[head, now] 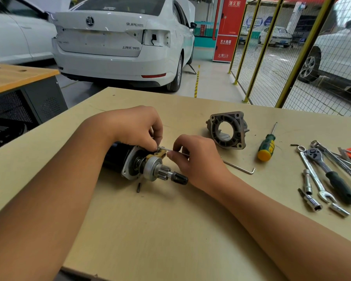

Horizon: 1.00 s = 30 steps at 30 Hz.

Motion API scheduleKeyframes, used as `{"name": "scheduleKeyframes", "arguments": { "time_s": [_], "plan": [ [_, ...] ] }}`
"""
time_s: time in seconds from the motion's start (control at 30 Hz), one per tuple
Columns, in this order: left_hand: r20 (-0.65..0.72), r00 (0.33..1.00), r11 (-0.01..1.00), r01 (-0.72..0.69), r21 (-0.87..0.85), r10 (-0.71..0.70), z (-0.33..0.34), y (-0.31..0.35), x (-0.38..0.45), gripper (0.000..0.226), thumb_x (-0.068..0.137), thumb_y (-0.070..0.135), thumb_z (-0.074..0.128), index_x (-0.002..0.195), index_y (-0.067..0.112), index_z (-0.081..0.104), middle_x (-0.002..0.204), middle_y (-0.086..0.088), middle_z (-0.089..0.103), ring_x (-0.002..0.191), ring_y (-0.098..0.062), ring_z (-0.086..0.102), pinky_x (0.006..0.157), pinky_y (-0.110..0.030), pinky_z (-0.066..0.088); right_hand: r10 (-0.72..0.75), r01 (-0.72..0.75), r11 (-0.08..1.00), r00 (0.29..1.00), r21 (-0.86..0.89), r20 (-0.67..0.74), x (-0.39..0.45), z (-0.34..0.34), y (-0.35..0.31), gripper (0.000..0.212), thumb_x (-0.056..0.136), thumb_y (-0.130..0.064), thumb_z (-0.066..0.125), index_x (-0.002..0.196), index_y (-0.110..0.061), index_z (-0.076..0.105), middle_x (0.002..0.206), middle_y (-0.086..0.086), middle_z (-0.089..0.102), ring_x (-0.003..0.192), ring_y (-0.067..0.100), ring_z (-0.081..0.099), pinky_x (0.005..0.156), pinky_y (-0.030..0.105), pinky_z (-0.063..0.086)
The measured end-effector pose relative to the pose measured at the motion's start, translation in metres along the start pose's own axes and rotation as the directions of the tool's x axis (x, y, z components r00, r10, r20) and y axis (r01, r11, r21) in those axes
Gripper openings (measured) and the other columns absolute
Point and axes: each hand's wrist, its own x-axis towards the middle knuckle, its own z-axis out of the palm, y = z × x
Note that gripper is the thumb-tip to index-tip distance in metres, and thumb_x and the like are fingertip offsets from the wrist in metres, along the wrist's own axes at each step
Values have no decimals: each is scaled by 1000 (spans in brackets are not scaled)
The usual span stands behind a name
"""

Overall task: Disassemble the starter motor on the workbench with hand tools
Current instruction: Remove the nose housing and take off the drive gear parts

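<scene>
Desk (170, 230), pale wood, carries everything. Starter motor (130, 161) lies on its side left of centre, black body to the left, pinion and shaft end pointing right toward the person. Its nose housing (227, 131) is already off and sits apart, further back and to the right, open face up.

Left hand (138, 128) comes over the motor from above, fingers curled, its grip pinching a thin metal rod (166, 148) at the yellowish plastic fork lever (159, 154). Right hand (197, 157) pinches the same rod from the other side, fingertips right at the lever. Looks like a pivot pin being worked out or a pick being used; too thin to tell which.

Loose tools to the right: ratchet (330, 171), spanner (314, 173), sockets (312, 201), green-and-yellow screwdriver (266, 147), bent hex key (239, 166). One small dark pin (138, 187) lies just in front of the motor.

Risks, as I judge them: motor is unclamped and round, so side force on the rod could roll it. Plastic lever could crack if levered. The small pin lies loose and could roll off.

Containers: none in view. Small parts sit bare on the desk.
</scene>
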Motion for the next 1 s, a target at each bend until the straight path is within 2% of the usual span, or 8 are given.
{"name": "scheduleKeyframes", "arguments": {
  "time_s": [0.13,0.23,0.37,0.73,1.0],
  "plan": [
    [-11,1000,1000,2,-4,-2,0,-1,0,23,77,18,79,76,40,76,99,5,77,97,-13,72,89,-46,61,7,-7,1000,1000,11,15,-1,2,0,28,99,-28,57,81,-10,67,73,1,51,68,18,49,61,33,34],
    [-16,1000,1000,4,1,-4,0,-2,1,21,76,20,80,75,40,76,99,6,76,95,-13,72,86,-46,62,-7,8,999,1000,-34,26,0,2,-1,26,100,-27,58,86,-8,69,79,3,55,73,22,53,67,39,44],
    [-17,1000,1000,-7,3,7,-1,-2,0,22,77,21,81,75,42,76,99,7,76,94,-11,72,84,-47,63,-17,16,998,1000,-64,-18,-1,-2,-2,21,98,-33,60,95,-14,71,89,-1,60,82,23,58,73,45,51],
    [-17,1000,1000,-5,2,5,0,-2,1,24,77,19,80,74,42,76,97,7,76,94,-11,72,87,-46,62,-13,7,998,995,-64,-95,0,-2,-3,12,91,-29,70,95,-19,71,91,-4,63,88,20,58,80,47,50],
    [-8,1000,1000,-7,-9,7,0,-3,2,28,78,15,78,74,42,76,98,7,76,97,-9,71,88,-43,61,-40,40,999,996,3,-76,-2,-2,0,11,89,-24,72,94,-15,69,90,-2,61,81,19,57,73,44,52]
  ]
}}
